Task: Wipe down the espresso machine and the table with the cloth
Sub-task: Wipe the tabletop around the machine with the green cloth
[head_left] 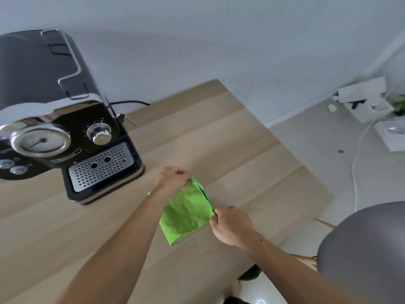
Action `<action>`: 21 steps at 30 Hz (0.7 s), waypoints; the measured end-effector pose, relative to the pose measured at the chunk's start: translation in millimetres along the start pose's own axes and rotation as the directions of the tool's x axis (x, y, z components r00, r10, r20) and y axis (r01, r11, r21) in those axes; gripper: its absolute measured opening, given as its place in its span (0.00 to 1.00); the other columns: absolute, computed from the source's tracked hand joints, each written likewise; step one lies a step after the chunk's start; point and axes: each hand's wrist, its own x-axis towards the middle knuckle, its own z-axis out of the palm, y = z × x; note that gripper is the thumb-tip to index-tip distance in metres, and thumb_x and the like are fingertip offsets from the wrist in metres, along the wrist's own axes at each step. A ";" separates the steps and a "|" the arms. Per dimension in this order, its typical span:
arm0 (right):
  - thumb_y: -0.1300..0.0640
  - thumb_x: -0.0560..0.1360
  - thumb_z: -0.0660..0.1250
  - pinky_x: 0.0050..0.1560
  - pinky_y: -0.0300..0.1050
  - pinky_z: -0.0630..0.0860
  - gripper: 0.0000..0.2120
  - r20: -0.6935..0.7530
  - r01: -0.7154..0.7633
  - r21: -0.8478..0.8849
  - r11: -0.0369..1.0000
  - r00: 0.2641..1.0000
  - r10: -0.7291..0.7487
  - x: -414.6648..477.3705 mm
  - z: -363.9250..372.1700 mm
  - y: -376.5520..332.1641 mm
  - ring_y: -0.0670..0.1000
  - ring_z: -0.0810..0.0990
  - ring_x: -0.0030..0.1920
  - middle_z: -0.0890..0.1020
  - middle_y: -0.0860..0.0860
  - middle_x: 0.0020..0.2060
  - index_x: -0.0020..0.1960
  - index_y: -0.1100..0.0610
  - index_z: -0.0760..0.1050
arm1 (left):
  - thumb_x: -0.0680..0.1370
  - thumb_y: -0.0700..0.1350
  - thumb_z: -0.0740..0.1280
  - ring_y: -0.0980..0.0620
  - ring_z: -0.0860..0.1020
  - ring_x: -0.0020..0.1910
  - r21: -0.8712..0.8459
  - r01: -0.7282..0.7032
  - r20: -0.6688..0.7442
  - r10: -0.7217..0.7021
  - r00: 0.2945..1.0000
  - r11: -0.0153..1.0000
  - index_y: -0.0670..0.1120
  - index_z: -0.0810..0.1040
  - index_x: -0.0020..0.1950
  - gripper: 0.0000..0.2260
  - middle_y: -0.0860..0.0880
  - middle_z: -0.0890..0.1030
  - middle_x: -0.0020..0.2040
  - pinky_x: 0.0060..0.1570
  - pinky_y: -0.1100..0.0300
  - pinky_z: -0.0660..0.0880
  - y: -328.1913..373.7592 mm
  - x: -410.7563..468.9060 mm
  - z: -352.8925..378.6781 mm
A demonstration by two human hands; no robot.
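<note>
Cloth: we see a bright green cloth (186, 213), folded into a rough rectangle, lying flat on the table (219, 132) toward its right edge, near the front right corner of the espresso machine (65, 119) and apart from it
Left hand: our left hand (172, 179) has its fingers curled together, pinching the cloth's far corner
Right hand: our right hand (232, 226) pinches the cloth's near right corner between thumb and fingertips
Handling: we judge the cloth light, soft and limp; held by one corner it would sag and unfold, so we would bunch it into the palm before wiping
Machine: black and chrome, toward the table's back left; glossy, likely heavy enough to stay put under a wipe
Stage: we judge wiping not yet begun
</note>
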 end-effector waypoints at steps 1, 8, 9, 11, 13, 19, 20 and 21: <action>0.51 0.78 0.54 0.47 0.44 0.69 0.14 0.015 0.005 -0.029 1.000 1.000 -0.005 1.5 -1.1 0.6 0.59 0.78 0.54 0.78 0.59 0.53 0.53 0.57 0.76 | 0.75 0.41 0.69 0.51 0.83 0.40 0.024 -0.011 -0.007 0.011 1.000 1.000 0.46 0.81 0.46 0.02 0.47 0.83 0.41 0.47 0.52 0.81 -1.3 -1.5 1.1; 0.51 0.76 0.57 0.52 0.49 0.71 0.17 -0.138 0.159 -0.179 0.971 0.973 -0.185 19.3 -15.3 4.8 0.56 0.74 0.56 0.74 0.54 0.58 0.62 0.57 0.66 | 0.78 0.50 0.60 0.48 0.72 0.64 0.606 -0.393 0.009 0.489 0.872 0.691 0.50 0.66 0.72 0.22 0.50 0.71 0.68 0.61 0.54 0.70 -45.7 -48.2 -3.9; 0.52 0.76 0.56 0.56 0.50 0.71 0.21 -0.159 0.231 -0.225 0.947 0.950 -0.270 24.4 -11.6 5.4 0.56 0.72 0.60 0.71 0.54 0.63 0.67 0.56 0.62 | 0.78 0.53 0.57 0.47 0.67 0.69 0.690 -0.390 0.035 0.510 0.860 0.610 0.48 0.62 0.74 0.25 0.48 0.67 0.71 0.67 0.50 0.65 -59.2 -51.4 -4.1; 0.53 0.76 0.54 0.63 0.52 0.69 0.26 -0.165 0.375 -0.336 0.864 0.880 -0.447 35.2 -1.4 3.1 0.57 0.67 0.68 0.65 0.53 0.70 0.73 0.56 0.58 | 0.78 0.58 0.50 0.45 0.60 0.74 0.799 -0.348 0.045 0.529 0.847 0.490 0.42 0.58 0.76 0.31 0.44 0.62 0.75 0.72 0.48 0.55 -85.4 -53.8 -5.8; 0.51 0.74 0.53 0.64 0.54 0.70 0.28 -0.126 0.463 -0.400 0.791 0.828 -0.547 47.0 8.3 -2.0 0.58 0.68 0.70 0.67 0.53 0.71 0.73 0.57 0.61 | 0.78 0.60 0.49 0.45 0.56 0.76 0.852 -0.298 0.034 0.524 0.851 0.430 0.40 0.56 0.76 0.33 0.42 0.59 0.76 0.74 0.48 0.49 -104.4 -53.5 -10.2; 0.44 0.75 0.53 0.68 0.56 0.67 0.31 -0.070 0.456 -0.451 0.767 0.839 -0.540 65.5 30.8 -1.2 0.54 0.61 0.72 0.67 0.54 0.73 0.73 0.59 0.63 | 0.79 0.63 0.47 0.49 0.51 0.76 0.887 -0.267 0.045 0.504 0.862 0.376 0.41 0.53 0.77 0.34 0.44 0.56 0.77 0.71 0.48 0.47 -118.7 -53.3 -19.3; 0.44 0.75 0.53 0.69 0.56 0.63 0.31 -0.074 0.461 -0.452 0.764 0.833 -0.548 64.1 34.7 -0.4 0.55 0.60 0.72 0.65 0.55 0.73 0.73 0.59 0.63 | 0.79 0.63 0.47 0.49 0.51 0.76 0.889 -0.264 0.042 0.508 0.860 0.374 0.41 0.54 0.77 0.34 0.44 0.57 0.77 0.71 0.49 0.47 -119.7 -55.0 -20.6; 0.44 0.76 0.52 0.69 0.56 0.60 0.31 -0.074 0.466 -0.450 0.762 0.830 -0.552 60.8 38.5 -1.1 0.55 0.61 0.72 0.65 0.55 0.73 0.73 0.60 0.62 | 0.78 0.63 0.48 0.50 0.50 0.76 0.890 -0.262 0.041 0.507 0.861 0.373 0.41 0.55 0.77 0.34 0.44 0.57 0.77 0.71 0.49 0.47 -121.4 -57.9 -22.5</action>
